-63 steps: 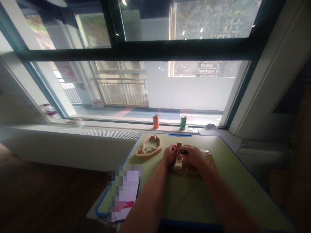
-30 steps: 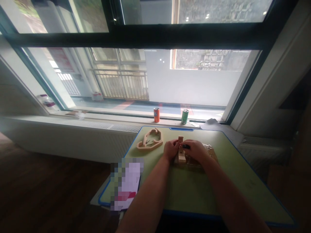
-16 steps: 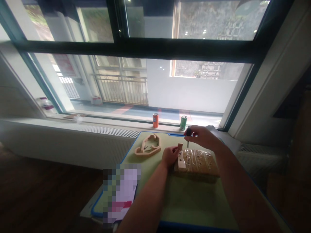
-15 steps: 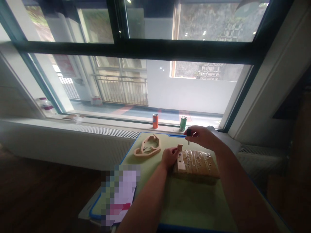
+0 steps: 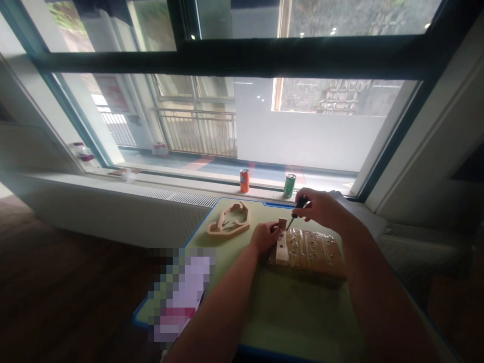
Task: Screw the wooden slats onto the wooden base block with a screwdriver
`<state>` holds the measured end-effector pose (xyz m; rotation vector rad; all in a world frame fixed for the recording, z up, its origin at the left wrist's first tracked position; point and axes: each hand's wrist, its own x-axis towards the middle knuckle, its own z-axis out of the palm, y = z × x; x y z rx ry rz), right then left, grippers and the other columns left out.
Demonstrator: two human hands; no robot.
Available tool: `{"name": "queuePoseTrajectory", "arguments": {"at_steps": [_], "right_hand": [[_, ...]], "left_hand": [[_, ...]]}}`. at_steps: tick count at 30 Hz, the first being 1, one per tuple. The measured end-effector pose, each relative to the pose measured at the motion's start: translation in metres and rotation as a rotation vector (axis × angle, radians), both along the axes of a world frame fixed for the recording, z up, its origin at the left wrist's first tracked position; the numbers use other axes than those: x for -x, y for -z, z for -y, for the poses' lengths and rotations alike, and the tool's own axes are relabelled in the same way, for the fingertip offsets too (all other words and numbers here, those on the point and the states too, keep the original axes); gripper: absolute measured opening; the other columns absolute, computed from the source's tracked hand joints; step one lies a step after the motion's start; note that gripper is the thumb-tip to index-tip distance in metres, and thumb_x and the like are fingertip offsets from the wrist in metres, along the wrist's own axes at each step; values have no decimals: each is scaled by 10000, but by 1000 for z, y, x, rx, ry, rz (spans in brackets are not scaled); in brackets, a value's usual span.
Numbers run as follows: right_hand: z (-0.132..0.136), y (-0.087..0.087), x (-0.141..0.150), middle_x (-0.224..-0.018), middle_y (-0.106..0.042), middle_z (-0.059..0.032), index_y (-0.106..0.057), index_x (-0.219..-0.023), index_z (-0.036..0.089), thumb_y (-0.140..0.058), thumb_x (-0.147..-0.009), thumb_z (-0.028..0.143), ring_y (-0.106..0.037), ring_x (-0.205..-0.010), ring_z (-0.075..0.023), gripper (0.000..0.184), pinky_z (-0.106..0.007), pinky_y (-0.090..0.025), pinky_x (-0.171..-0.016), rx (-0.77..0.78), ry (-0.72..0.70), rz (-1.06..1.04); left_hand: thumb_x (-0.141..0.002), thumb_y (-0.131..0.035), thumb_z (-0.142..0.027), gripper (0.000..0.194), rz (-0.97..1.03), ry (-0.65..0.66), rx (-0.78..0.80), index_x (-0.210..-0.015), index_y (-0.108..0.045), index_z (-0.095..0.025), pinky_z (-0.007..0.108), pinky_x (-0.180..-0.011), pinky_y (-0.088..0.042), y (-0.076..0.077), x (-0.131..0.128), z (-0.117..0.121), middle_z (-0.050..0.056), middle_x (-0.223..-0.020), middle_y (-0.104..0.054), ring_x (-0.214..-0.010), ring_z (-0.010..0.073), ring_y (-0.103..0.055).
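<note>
My right hand (image 5: 312, 205) is closed round the dark handle of a screwdriver (image 5: 294, 217). Its thin shaft slants down to the left, the tip beside the upper part of a pale wooden piece (image 5: 282, 252). That piece has dark holes and a raised block at its far end. My left hand (image 5: 265, 237) grips the piece's far left side, fingers bent against it; the fingertips are partly hidden. Under the wooden piece lies a brown, tape-wrapped slab (image 5: 317, 257) with several small marks or holes on top.
Left on the green, blue-edged table (image 5: 295, 312) lies a wooden frame of curved parts (image 5: 230, 232) with small bits inside it. An orange can (image 5: 244, 181) and a green can (image 5: 289, 185) stand on the windowsill. A blurred-out sheet (image 5: 185, 292) lies at the table's left edge.
My right hand has tilted the screwdriver from upright to slanting and brought its tip down to the wooden piece. My left hand stays on the piece. The camera view has shifted slightly.
</note>
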<state>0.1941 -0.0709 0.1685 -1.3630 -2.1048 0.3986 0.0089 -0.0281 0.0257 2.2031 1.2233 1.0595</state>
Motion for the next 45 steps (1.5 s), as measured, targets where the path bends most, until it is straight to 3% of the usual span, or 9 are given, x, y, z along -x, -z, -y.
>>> {"name": "queuePoseTrajectory", "arguments": {"at_steps": [4,14,36,45], "right_hand": [[-4,1,1,-686,-635,-12,-541,-852,199,-644,-707,315,-590,-507,-119,213,-218,-425,-447,14,-12,-43],[-3,0,5,-656,-633,5,-541,-854,211,-632,-705,325,-593,-564,-136,208,-243,-426,-522,22,-15,91],[-2,1,16,-666,-650,4,-549,-854,215,-626,-703,343,-594,-581,-144,212,-247,-417,-534,69,2,174],[2,-3,7,-763,-659,-11,-558,-873,219,-619,-714,348,-604,-672,-153,214,-256,-429,-592,-42,52,167]], "left_hand": [[-811,-423,-410,384,-7,19,1,-772,-685,-131,222,-504,-251,-2,0,0,4,-561,-569,-511,95,-417],[-828,-404,-428,404,-49,-4,0,-784,-679,-134,223,-518,-250,-3,0,4,-6,-563,-551,-515,87,-404],[-829,-405,-456,422,-38,6,20,-874,-709,-167,217,-560,-314,-4,1,6,31,-696,-666,-622,124,-539],[-830,-385,-477,458,-57,-5,4,-819,-710,-154,218,-545,-307,-3,1,5,28,-651,-650,-587,115,-509]]}}
